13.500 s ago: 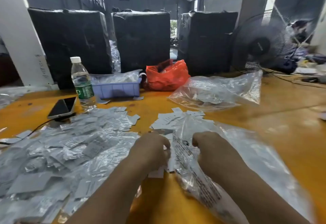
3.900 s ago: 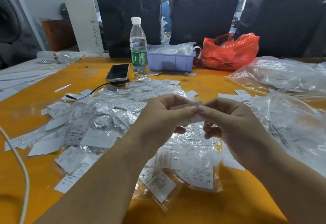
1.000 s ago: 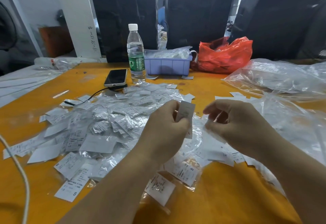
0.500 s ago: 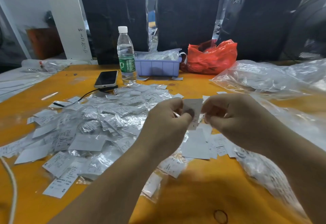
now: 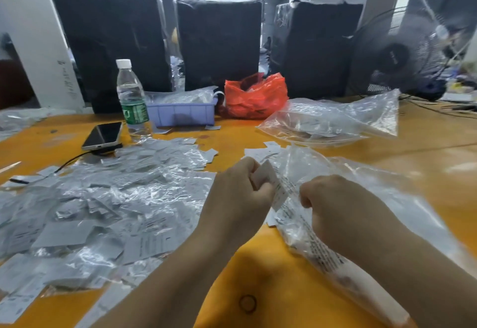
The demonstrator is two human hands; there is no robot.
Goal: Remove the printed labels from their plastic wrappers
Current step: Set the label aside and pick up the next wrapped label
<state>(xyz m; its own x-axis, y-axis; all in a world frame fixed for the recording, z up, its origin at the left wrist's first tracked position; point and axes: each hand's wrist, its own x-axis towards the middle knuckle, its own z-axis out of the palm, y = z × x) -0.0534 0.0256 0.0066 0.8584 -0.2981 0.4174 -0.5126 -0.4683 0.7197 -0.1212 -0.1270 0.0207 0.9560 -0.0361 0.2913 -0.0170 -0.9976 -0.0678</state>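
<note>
Left hand (image 5: 238, 193): fingers curled, pinching a small white printed label (image 5: 268, 180) that stands tilted between the two hands, above the orange worktop (image 5: 258, 271). Frame is blurred; cannot tell whether a wrapper is around this label.

Right hand (image 5: 338, 206): fingers curled in a loose fist just right of the label, over a large clear plastic bag (image 5: 361, 188) with printed text down its near edge. Cannot tell whether its fingers pinch the bag or anything else.

Left of the hands: a broad pile of labels and clear wrappers (image 5: 103, 206), spread flat on the worktop, some print-side up.

Far side of the worktop: water bottle (image 5: 131, 100) upright, phone (image 5: 103, 135) lying just left of it with a cable attached, lilac tray (image 5: 180, 113) just right of the bottle, red bag (image 5: 255, 95) beside the tray. A second clear bag (image 5: 333, 121) lies further right

Behind: three black-wrapped bundles (image 5: 219, 41) and a fan (image 5: 395, 54)
</note>
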